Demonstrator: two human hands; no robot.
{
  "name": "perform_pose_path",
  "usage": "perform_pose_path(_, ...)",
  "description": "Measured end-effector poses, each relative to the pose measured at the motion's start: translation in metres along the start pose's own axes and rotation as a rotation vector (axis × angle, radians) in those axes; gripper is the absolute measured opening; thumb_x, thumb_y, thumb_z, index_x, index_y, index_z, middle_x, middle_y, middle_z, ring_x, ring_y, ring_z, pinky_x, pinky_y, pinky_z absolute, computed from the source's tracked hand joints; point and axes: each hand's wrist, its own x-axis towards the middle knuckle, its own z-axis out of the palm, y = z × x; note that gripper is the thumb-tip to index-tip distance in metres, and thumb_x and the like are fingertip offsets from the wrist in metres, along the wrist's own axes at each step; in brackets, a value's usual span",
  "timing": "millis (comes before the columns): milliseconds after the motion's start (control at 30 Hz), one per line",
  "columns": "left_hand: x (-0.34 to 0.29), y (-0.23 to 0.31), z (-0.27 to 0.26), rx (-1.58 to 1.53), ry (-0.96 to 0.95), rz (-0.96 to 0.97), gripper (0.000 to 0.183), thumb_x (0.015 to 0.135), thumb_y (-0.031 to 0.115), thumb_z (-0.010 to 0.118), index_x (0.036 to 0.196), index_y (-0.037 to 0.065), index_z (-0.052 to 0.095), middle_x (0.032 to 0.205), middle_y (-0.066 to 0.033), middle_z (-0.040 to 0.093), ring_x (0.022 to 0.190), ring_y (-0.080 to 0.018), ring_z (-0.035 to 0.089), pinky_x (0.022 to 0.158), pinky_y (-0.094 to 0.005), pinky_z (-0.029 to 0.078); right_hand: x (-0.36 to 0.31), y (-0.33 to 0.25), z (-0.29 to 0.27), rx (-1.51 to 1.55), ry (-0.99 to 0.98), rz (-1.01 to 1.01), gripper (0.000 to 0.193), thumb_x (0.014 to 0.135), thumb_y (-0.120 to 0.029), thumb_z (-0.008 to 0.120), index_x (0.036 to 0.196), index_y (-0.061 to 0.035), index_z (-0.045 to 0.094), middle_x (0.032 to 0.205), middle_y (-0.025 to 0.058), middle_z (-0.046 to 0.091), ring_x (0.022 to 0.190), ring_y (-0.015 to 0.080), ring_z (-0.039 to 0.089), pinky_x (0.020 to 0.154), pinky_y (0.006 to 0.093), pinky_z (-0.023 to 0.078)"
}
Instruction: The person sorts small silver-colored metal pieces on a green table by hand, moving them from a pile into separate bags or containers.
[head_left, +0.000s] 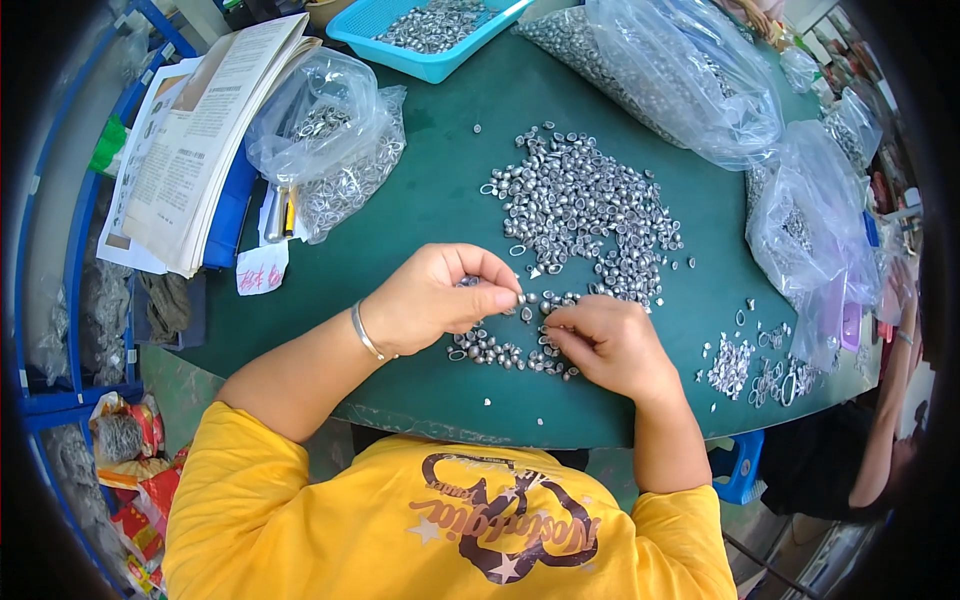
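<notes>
Small silvery metal pieces, rounded and cup-like, lie in a big loose heap (590,200) on the green tabletop (400,215). A smaller cluster of the same pieces (490,350) is closer to me, below and between my hands. My left hand (435,295), with a bangle on its wrist, pinches a small metal piece (521,298) between thumb and forefinger. Just to its right, my right hand (615,345) has thumb and fingers drawn together at the near edge of the heap, among loose pieces. Whether a piece sits in those fingertips is hidden.
A blue basket (435,65) of metal parts stands at the back. Clear bags of parts lie at left (345,170) and far right (690,80). Papers (195,150) are stacked at left. Flat silvery bits (730,368) lie at right, near another person's arm (890,400).
</notes>
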Motion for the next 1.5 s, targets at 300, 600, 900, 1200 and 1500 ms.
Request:
perform_pose_path(300, 0.005, -0.003, -0.007, -0.359, -0.191, -0.029, 0.009, 0.080, 0.007, 0.057, 0.087, 0.002, 0.061, 0.068, -0.0024, 0.050, 0.058, -0.0089, 0.046, 0.044, -0.0201, 0.038, 0.000, -0.001, 0.008, -0.120, -0.062, -0.002, 0.006, 0.075, -0.011, 0.064, 0.079, -0.0062, 0.062, 0.070, 0.0087, 0.059, 0.061, 0.0274, 0.059, 0.053, 0.0349, 0.047)
perform_pose_path(600, -0.007, -0.024, 0.012, 1.400, -0.013, 0.489, 0.007, 0.072, 0.012, 0.067, 0.078, 0.009, 0.066, 0.069, -0.0064, 0.053, 0.068, -0.0238, 0.057, 0.060, -0.0335, 0.047, -0.001, -0.004, 0.006, -0.046, -0.045, 0.010, 0.008, 0.074, -0.009, 0.064, 0.081, -0.0051, 0.063, 0.070, 0.0087, 0.060, 0.063, 0.0269, 0.059, 0.055, 0.0340, 0.048)
perform_pose_path(900, 0.000, -0.006, 0.000, -0.112, -0.089, -0.027, 0.007, 0.079, 0.006, 0.062, 0.083, 0.002, 0.059, 0.063, 0.0000, 0.052, 0.052, -0.0048, 0.044, 0.043, -0.0196, 0.034, -0.001, 0.008, -0.009, 1.109, 0.110, 0.362, 0.007, 0.076, -0.004, 0.064, 0.082, -0.0022, 0.060, 0.069, -0.0025, 0.055, 0.054, 0.0046, 0.047, 0.047, 0.0191, 0.036)
perform_pose_path(1200, -0.003, -0.030, 0.013, 1.252, -0.040, 0.632, 0.009, 0.074, 0.010, 0.067, 0.082, 0.009, 0.067, 0.069, -0.0052, 0.059, 0.062, -0.0187, 0.059, 0.056, -0.0283, 0.047, -0.012, -0.009, -0.001, -0.060, -0.138, 0.034, 0.009, 0.075, -0.010, 0.064, 0.083, -0.0070, 0.066, 0.071, 0.0098, 0.062, 0.063, 0.0266, 0.060, 0.055, 0.0347, 0.048)
perform_pose_path(1500, -0.006, -0.039, 0.019, 1.435, -0.022, 0.637, 0.007, 0.074, 0.013, 0.065, 0.080, 0.009, 0.066, 0.069, -0.0059, 0.056, 0.067, -0.0238, 0.059, 0.058, -0.0339, 0.048, -0.011, -0.015, 0.007, -0.218, -0.086, -0.004, 0.003, 0.076, -0.011, 0.060, 0.078, -0.0080, 0.061, 0.068, 0.0076, 0.059, 0.059, 0.0276, 0.059, 0.049, 0.0364, 0.047)
